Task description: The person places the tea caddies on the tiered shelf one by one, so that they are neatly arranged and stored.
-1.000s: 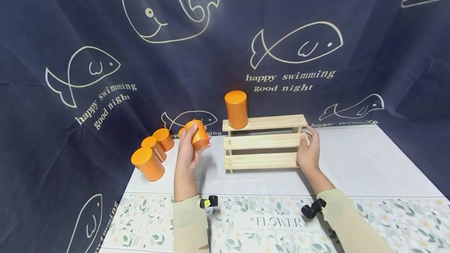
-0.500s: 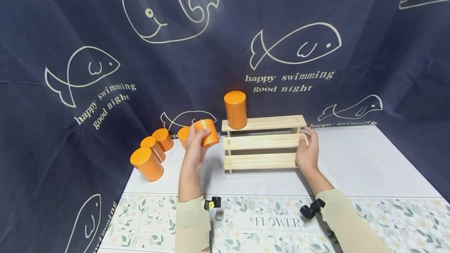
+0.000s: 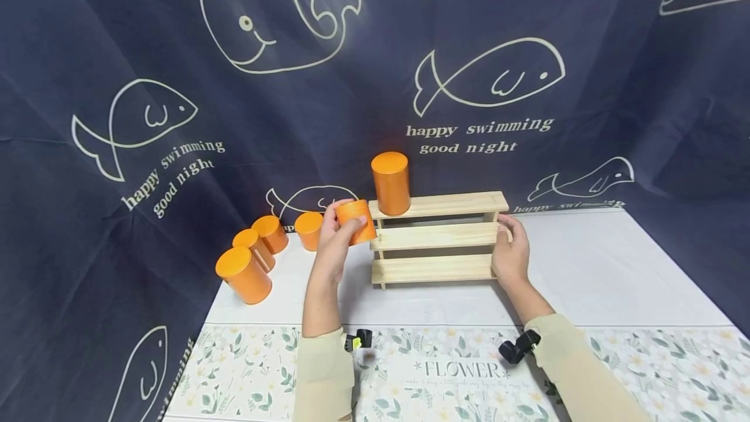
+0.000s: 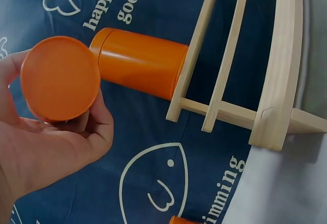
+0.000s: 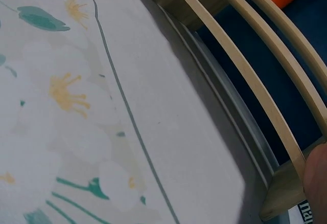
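Note:
My left hand (image 3: pixel 333 249) grips a small orange canister (image 3: pixel 359 223), raised and slightly tilted beside the left end of a three-tier wooden shelf rack (image 3: pixel 439 236). In the left wrist view the held canister's round end (image 4: pixel 60 78) faces the camera, and the fingers are partly hidden behind it. A taller orange canister (image 3: pixel 391 184) stands upright on the left end of the top tier. At the rack's right end my right hand (image 3: pixel 511 251) holds the side of the frame, thumb in front; only a bit of that hand shows in the right wrist view.
Several orange canisters stand on the white tabletop at the left: a large one (image 3: pixel 245 275), two behind it, and a small one (image 3: pixel 308 231) near the back. A floral mat (image 3: pixel 439 383) covers the front. A dark blue fish-print curtain (image 3: pixel 328 116) hangs behind.
My left hand has carried the small canister rightward to the rack's left end, uncovering the canister behind it. The right hand stays on the rack, which has not visibly moved.

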Demonstrator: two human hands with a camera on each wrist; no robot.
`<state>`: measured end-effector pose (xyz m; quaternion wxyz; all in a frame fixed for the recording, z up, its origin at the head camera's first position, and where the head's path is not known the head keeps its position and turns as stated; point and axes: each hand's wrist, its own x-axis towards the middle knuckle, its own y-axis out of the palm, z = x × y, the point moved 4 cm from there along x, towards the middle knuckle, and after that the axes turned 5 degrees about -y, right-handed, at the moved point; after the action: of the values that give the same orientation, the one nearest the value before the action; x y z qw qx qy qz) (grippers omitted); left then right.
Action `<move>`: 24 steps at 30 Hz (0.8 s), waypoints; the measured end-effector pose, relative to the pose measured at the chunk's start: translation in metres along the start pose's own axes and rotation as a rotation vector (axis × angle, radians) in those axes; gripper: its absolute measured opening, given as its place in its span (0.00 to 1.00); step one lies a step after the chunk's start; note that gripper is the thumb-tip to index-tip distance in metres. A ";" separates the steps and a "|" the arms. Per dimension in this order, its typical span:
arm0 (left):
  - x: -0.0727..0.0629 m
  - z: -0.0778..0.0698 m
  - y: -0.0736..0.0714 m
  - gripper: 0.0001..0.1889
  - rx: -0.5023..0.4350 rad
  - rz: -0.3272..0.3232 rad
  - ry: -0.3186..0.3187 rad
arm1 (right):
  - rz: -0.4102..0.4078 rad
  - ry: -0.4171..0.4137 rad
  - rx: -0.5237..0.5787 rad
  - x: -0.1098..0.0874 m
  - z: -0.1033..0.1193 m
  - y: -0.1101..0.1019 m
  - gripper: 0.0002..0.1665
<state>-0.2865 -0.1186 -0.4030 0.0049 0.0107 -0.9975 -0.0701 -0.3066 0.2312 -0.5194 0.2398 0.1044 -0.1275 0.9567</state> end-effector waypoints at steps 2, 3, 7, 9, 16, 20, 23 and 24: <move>0.000 0.000 0.002 0.27 0.012 0.005 0.003 | -0.001 0.000 0.001 0.000 0.000 0.000 0.24; -0.001 0.001 0.003 0.27 0.017 0.007 0.007 | -0.001 0.001 -0.002 0.000 0.000 0.000 0.24; -0.002 0.001 0.007 0.28 0.050 0.011 0.030 | 0.001 0.005 -0.008 -0.001 0.000 -0.001 0.24; -0.002 0.001 0.008 0.29 0.073 0.013 0.052 | 0.002 0.007 -0.011 -0.002 0.000 -0.001 0.24; -0.004 -0.001 0.016 0.32 0.169 0.029 0.137 | -0.001 0.001 0.003 -0.002 0.001 -0.002 0.24; -0.004 0.001 0.023 0.32 0.203 0.046 0.154 | 0.021 0.010 0.016 -0.002 0.002 -0.001 0.26; -0.003 0.004 0.029 0.32 0.214 0.066 0.158 | 0.023 0.012 0.027 -0.002 0.003 -0.002 0.28; -0.003 0.004 0.030 0.32 0.213 0.072 0.160 | 0.023 0.011 0.025 -0.002 0.003 -0.002 0.28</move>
<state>-0.2844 -0.0878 -0.4032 0.0859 -0.0193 -0.9954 0.0374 -0.3039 0.2313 -0.5166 0.2283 0.1006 -0.1153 0.9615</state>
